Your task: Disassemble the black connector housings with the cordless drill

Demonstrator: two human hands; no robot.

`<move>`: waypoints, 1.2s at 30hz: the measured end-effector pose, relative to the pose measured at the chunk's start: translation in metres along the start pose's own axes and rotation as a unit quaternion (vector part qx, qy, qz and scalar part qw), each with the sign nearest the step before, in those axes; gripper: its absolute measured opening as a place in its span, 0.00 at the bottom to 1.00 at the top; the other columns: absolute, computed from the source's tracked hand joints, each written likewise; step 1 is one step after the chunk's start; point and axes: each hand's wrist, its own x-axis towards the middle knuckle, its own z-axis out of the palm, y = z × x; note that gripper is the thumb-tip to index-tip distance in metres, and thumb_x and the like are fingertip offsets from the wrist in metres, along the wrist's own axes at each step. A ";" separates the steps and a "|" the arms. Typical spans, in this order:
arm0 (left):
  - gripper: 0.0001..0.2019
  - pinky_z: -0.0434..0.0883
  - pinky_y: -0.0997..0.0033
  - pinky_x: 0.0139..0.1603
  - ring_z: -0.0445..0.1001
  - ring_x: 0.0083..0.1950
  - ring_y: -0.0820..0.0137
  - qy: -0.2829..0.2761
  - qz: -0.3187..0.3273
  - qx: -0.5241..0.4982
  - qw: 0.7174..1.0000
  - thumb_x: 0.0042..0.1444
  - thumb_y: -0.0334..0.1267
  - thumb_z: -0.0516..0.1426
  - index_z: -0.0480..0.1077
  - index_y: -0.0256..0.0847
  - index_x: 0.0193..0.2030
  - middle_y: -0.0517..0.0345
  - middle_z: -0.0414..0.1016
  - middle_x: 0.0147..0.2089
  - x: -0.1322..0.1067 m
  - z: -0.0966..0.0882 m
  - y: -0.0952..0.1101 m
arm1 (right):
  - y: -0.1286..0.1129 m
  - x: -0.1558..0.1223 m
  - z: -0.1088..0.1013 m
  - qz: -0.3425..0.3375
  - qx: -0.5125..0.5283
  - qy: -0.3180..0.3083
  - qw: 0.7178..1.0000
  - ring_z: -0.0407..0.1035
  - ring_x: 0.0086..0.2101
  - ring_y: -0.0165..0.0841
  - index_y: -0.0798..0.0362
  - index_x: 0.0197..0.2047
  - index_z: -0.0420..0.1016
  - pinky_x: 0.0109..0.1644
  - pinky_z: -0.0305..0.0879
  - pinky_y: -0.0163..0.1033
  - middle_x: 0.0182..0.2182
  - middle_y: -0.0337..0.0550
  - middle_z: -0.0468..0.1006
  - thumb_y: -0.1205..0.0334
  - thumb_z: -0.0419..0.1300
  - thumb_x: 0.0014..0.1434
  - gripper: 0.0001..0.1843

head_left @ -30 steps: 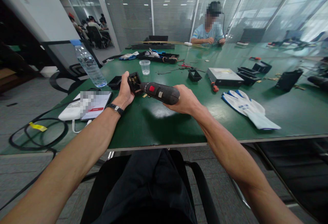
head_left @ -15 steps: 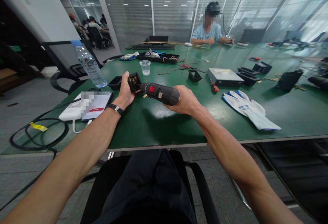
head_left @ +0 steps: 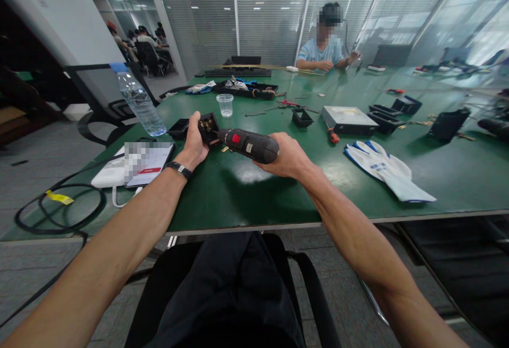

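My left hand (head_left: 194,141) is closed around a small black box-shaped part (head_left: 209,127) with brass-coloured bits inside, tilted up on the green table (head_left: 254,189). My right hand (head_left: 287,156) grips a dark electric screwdriver (head_left: 246,144) with a red switch. The tool lies nearly level, and its tip points left into the open face of the black part.
A phone (head_left: 147,161) on a white power bank lies left of my left hand, with a water bottle (head_left: 137,99) and plastic cup (head_left: 226,104) beyond. White gloves (head_left: 387,168), black trays (head_left: 302,117) and a flat metal box (head_left: 348,119) sit to the right. Another person (head_left: 326,45) works at the far end.
My hands, the part and the screwdriver stay in place. The person at the far end has shifted an arm.
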 end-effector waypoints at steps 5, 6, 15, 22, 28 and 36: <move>0.24 0.76 0.69 0.35 0.78 0.36 0.64 -0.013 0.000 -0.014 1.000 0.57 0.62 0.56 0.72 0.40 0.39 0.55 0.76 0.30 0.000 0.000 0.000 | -0.001 0.000 -0.001 0.000 -0.003 -0.001 1.000 0.74 0.29 0.37 0.51 0.30 0.76 0.29 0.57 0.37 0.27 0.45 0.78 0.51 0.64 0.51 0.12; 0.24 0.76 0.69 0.35 0.78 0.36 0.64 -0.014 0.000 -0.014 1.000 0.57 0.62 0.56 0.72 0.39 0.39 0.55 0.76 0.30 0.000 0.000 0.000 | -0.001 0.000 -0.001 0.001 -0.005 -0.002 1.000 0.74 0.29 0.37 0.51 0.30 0.76 0.29 0.57 0.37 0.27 0.45 0.78 0.51 0.64 0.51 0.12; 0.25 0.76 0.67 0.35 0.78 0.35 0.64 0.004 -0.007 -0.010 1.000 0.58 0.62 0.55 0.72 0.39 0.41 0.54 0.76 0.31 -0.004 0.004 0.003 | -0.002 -0.001 -0.004 -0.002 -0.005 -0.002 1.000 0.72 0.27 0.36 0.50 0.28 0.75 0.28 0.55 0.37 0.26 0.44 0.78 0.51 0.64 0.50 0.11; 0.23 0.75 0.70 0.32 0.76 0.31 0.67 -0.013 -0.003 -0.021 1.000 0.59 0.59 0.56 0.72 0.38 0.42 0.56 0.75 0.30 0.000 -0.003 0.001 | -0.002 -0.002 -0.005 -0.003 -0.004 0.010 1.000 0.71 0.26 0.35 0.50 0.27 0.74 0.27 0.53 0.37 0.24 0.43 0.77 0.50 0.63 0.50 0.12; 0.23 0.76 0.68 0.32 0.77 0.32 0.66 -0.008 -0.006 -0.019 1.000 0.59 0.59 0.55 0.73 0.38 0.42 0.54 0.77 0.32 0.000 -0.003 0.001 | -0.003 -0.002 -0.007 0.002 -0.002 0.005 1.000 0.72 0.27 0.35 0.50 0.28 0.75 0.29 0.55 0.36 0.26 0.43 0.78 0.51 0.64 0.50 0.11; 0.24 0.78 0.65 0.37 0.79 0.36 0.63 -0.010 -0.019 -0.011 1.000 0.60 0.60 0.54 0.73 0.38 0.43 0.53 0.78 0.33 -0.002 -0.001 0.003 | -0.003 -0.002 -0.009 0.005 0.012 0.007 1.000 0.72 0.27 0.35 0.50 0.28 0.75 0.29 0.56 0.36 0.25 0.43 0.78 0.51 0.64 0.50 0.11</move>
